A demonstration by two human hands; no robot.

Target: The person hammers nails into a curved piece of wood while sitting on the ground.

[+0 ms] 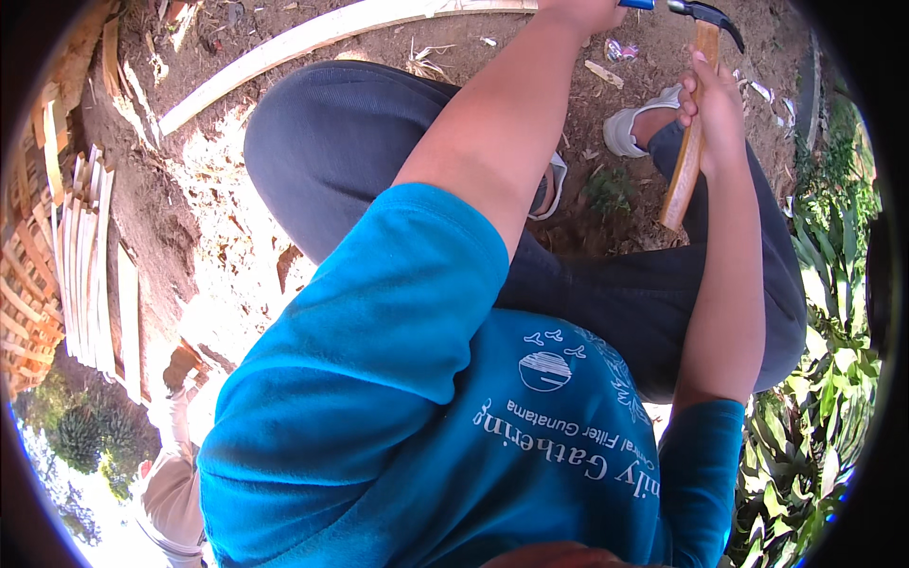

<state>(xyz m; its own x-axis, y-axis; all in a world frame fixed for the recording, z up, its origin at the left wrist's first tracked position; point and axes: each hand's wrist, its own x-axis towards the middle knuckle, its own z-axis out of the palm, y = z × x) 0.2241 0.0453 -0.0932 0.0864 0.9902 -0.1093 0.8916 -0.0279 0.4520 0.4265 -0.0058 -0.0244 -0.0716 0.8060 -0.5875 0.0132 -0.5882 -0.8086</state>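
Unfortunately, the left grip [582,11] is cut off; its hold I cannot tell. The right grip [720,109] closes around a hammer [684,180].

A blue T-shirt [331,369] with white print [544,372] tops dark trousers [322,142] and pale footwear [620,131].

Brown soil [142,189] spreads from ten o'clock round to one. At nine o'clock is a bundle of pale strips [83,265], and beyond it, toward the rim, woven slatwork [26,312], perhaps a basket, though the distorted edge leaves that uncertain. Another person [170,506] in light clothing is near eight o'clock. Broad green leaves [791,445] crowd four o'clock; a crumpled wrapper [620,50] lies at one, a small green tuft [609,191] at two.
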